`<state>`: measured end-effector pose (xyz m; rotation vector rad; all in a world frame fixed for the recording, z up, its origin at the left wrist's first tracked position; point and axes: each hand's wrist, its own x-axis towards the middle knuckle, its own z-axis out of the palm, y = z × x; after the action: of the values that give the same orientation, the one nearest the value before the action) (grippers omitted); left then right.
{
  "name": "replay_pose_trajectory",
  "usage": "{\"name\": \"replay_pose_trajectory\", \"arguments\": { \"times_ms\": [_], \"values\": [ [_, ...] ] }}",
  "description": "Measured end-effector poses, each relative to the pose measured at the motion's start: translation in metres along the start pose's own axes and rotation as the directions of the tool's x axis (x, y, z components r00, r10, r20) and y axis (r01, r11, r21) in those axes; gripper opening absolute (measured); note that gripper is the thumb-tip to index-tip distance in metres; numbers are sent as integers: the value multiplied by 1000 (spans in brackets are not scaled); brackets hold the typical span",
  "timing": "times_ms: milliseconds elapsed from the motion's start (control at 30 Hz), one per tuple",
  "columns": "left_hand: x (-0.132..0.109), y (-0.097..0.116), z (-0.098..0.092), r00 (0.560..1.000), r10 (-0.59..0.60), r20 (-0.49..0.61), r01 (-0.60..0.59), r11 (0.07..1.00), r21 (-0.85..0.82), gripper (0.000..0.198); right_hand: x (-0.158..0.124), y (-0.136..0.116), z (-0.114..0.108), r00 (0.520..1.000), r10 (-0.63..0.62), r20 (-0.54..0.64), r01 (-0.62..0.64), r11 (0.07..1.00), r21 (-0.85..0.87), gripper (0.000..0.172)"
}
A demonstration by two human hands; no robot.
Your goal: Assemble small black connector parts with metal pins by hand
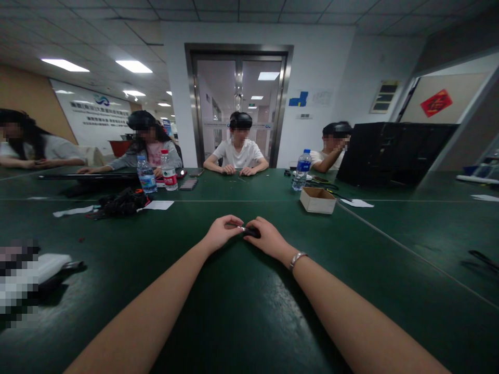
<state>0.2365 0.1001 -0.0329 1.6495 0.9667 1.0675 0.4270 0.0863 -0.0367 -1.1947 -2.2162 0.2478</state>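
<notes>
My left hand (223, 234) and my right hand (268, 238) meet low over the green table (249, 311), in the middle of the view. Between them is a short, dark, rod-like object (252, 232) with a shiny silvery end pointing left; its exact kind is too small to make out. The fingers of my right hand are closed around the dark part. With thumb and fingertips, my left hand pinches at the silvery end. A silver bracelet (298, 259) circles my right wrist.
An open cardboard box (317, 200) lies ahead to the right, near a water bottle (301, 170). Two more bottles, a bundle of black cables (121, 202) and paper (158, 205) are at the left. Several people sit across; a large black case (390, 153) stands right.
</notes>
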Motion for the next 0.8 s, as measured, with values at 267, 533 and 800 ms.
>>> {"name": "replay_pose_trajectory", "arguments": {
  "times_ms": [267,533,800],
  "values": [
    [5,-5,6,997,-67,-25,65,996,-56,27,0,-2,-1,998,4,-70,0,999,47,20],
    [4,-2,11,986,-167,-5,167,984,-61,19,-2,-5,-6,997,-10,-71,11,1000,11,18],
    [5,-8,8,996,-91,8,90,992,87,26,-4,-10,-7,998,-27,-48,25,998,-52,19]
  ]
}}
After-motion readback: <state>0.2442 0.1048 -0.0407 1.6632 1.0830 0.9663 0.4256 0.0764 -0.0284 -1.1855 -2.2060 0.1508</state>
